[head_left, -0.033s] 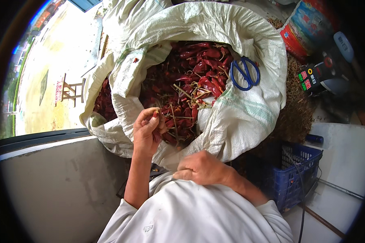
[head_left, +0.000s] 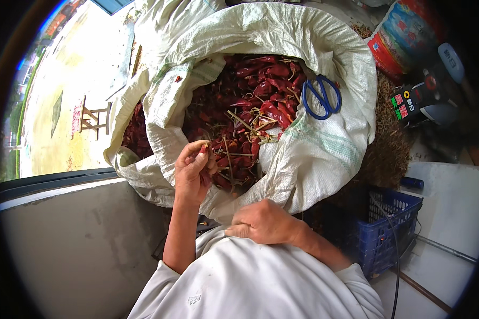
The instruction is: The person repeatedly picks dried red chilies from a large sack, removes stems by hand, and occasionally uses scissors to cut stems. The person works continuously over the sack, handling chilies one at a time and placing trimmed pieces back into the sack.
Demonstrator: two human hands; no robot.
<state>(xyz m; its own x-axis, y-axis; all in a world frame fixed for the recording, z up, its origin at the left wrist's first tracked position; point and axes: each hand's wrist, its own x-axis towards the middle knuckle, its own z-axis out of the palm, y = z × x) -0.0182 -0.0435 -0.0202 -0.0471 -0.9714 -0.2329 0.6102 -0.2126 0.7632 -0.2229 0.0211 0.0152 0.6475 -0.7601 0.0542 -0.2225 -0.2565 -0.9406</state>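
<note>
My left hand [head_left: 194, 167] is raised over the near rim of a white woven sack [head_left: 335, 159], fingers closed round a dried red chili pepper [head_left: 204, 150] whose tip shows above the thumb. Dark red dried chilies [head_left: 266, 87] fill the sack, with pale loose stems [head_left: 242, 121] lying among them. Against my shirt, just outside the sack's near edge, my right hand [head_left: 263, 220] is curled closed; its fingers are turned under, so anything inside them is hidden. Blue-handled scissors [head_left: 321, 97] rest on the sack's folded right rim, apart from both hands.
Left of the main sack, another sack opening shows more chilies [head_left: 135, 130]. A blue plastic crate [head_left: 386, 228] stands at the right beside a dark cable. A red and blue bag [head_left: 404, 34] and a black device [head_left: 423, 101] lie at the far right. A low wall [head_left: 85, 234] borders the left.
My right hand has shifted very slightly to the left. My left hand and the chili pepper stay in place.
</note>
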